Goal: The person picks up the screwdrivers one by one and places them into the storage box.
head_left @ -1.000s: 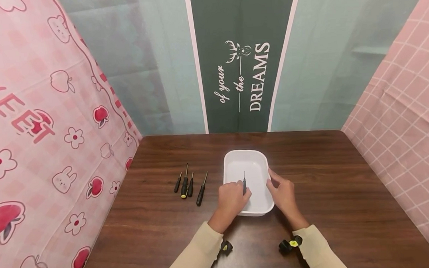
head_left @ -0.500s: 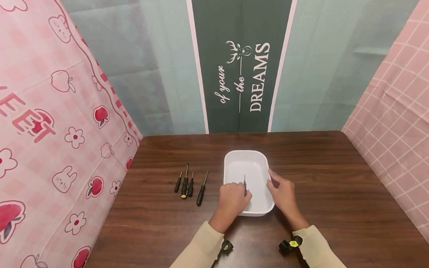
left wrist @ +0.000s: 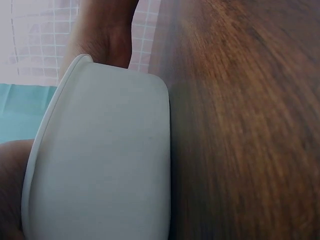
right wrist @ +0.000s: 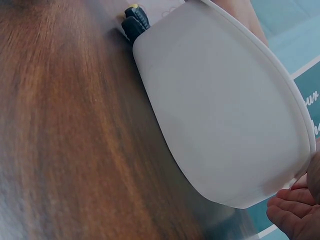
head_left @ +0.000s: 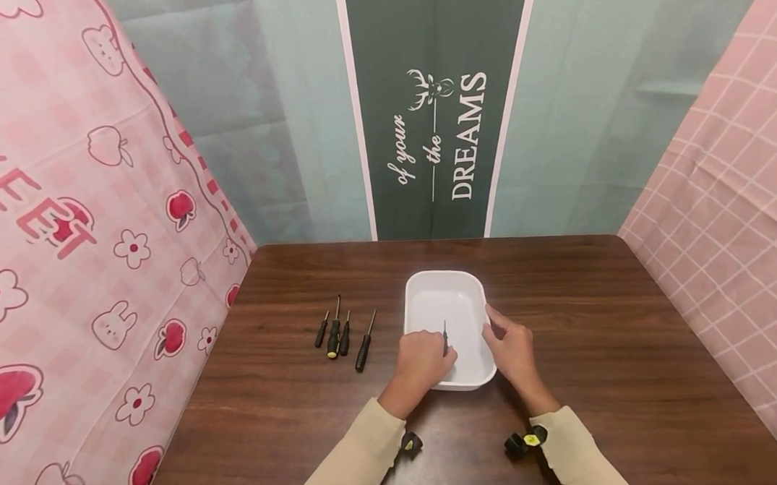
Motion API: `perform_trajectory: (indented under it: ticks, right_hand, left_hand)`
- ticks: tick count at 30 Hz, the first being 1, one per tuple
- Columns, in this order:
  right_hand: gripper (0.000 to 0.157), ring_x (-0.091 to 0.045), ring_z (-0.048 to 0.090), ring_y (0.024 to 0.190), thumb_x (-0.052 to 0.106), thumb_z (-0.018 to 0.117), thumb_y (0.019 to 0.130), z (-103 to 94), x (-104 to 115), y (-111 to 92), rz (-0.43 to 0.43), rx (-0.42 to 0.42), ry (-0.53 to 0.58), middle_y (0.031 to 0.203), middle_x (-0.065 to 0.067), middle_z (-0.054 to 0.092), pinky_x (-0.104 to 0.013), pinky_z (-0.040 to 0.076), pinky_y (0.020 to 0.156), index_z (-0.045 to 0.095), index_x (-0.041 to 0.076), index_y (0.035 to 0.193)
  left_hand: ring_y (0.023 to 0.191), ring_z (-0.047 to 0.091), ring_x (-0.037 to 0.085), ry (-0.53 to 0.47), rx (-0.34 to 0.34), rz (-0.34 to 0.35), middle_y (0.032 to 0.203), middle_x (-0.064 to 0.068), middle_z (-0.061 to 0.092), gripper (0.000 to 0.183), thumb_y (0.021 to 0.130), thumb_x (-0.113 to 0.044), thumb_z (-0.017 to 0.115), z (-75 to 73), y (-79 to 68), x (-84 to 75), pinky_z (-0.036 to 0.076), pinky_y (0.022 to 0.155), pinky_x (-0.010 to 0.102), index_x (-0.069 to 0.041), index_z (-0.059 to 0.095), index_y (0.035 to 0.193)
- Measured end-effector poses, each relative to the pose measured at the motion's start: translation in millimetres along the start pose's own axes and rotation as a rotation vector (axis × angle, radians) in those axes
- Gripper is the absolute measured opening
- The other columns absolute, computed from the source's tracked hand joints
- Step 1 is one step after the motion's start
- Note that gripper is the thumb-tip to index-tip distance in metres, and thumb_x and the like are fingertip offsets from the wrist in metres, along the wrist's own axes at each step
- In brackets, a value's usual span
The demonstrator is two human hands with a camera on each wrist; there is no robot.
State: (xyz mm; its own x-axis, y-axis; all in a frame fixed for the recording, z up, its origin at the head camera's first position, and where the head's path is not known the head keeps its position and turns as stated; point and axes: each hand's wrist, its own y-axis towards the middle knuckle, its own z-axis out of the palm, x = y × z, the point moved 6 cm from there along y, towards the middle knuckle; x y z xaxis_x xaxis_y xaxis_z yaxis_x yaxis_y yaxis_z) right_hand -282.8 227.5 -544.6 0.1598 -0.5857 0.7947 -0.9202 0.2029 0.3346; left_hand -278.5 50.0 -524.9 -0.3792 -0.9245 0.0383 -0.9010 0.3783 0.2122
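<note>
A small dark screwdriver (head_left: 445, 339) with a thin shaft is held in my left hand (head_left: 425, 358), over the near left part of a white rectangular tub (head_left: 446, 275). Its shaft points away from me; the left fingers hide part of its handle. My right hand (head_left: 511, 342) grips the tub's right wall, thumb at the rim and fingers along the outside. In the right wrist view, the fingertips (right wrist: 285, 207) sit against the far end of the tub's outer wall (right wrist: 220, 110). The left wrist view shows mostly the tub's near side (left wrist: 105, 150), standing on the table.
Several black-handled screwdrivers lie on the brown wooden table (head_left: 272, 421) left of the tub: a short one (head_left: 321, 330), a yellow-ended one (head_left: 334, 332), a slim one (head_left: 345, 336) and a longer one (head_left: 365, 345). A green-and-teal cloth (head_left: 433, 211) hangs behind the table.
The screwdriver in my left hand has sunk slightly lower into the tub and toward me, with less of it showing. My right hand stays on the tub wall.
</note>
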Motion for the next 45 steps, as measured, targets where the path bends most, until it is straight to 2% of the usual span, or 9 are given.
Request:
perform_trajectory:
  ticks: [9,21,31,45]
  right_hand:
    - [0.039,-0.037,0.06,0.123,0.001,0.068,0.091,-1.1,1.5,3.7,0.009,0.008,0.003,0.128,-0.018,0.063,-0.049,0.047,0.099,0.065,0.001,0.13]
    - [0.039,-0.038,0.061,0.121,0.001,0.069,0.091,-3.3,6.4,7.6,-0.014,-0.006,0.002,0.127,-0.019,0.064,-0.05,0.047,0.098,0.065,0.001,0.13]
    - [0.039,-0.039,0.06,0.122,0.002,0.069,0.091,-2.3,1.4,1.2,-0.002,0.009,0.0,0.129,-0.02,0.063,-0.05,0.048,0.096,0.065,0.001,0.131]
    - [0.039,-0.038,0.062,0.12,0.002,0.069,0.091,-3.4,3.8,-2.7,0.004,0.013,-0.013,0.128,-0.02,0.064,-0.05,0.049,0.096,0.065,0.001,0.13]
  left_hand:
    - [0.047,0.048,0.017,-0.021,0.04,-0.003,0.049,-0.003,0.046,0.049,0.094,-0.047,0.06,-0.1,4.9,0.7,0.037,0.046,0.033,-0.017,0.052,0.056]
    - [0.048,0.052,0.017,-0.014,0.009,0.015,0.05,-0.003,0.049,0.046,0.092,-0.045,0.062,-3.0,8.7,1.2,0.039,0.047,0.033,-0.018,0.053,0.055]
    - [0.05,0.054,0.016,-0.014,0.043,0.031,0.051,-0.004,0.051,0.044,0.091,-0.044,0.062,1.6,5.1,-1.4,0.04,0.048,0.033,-0.019,0.053,0.055]
    - [0.055,0.054,0.016,0.044,0.21,0.034,0.057,-0.002,0.054,0.04,0.093,-0.044,0.059,9.4,2.3,-5.6,0.04,0.051,0.033,-0.017,0.064,0.063]
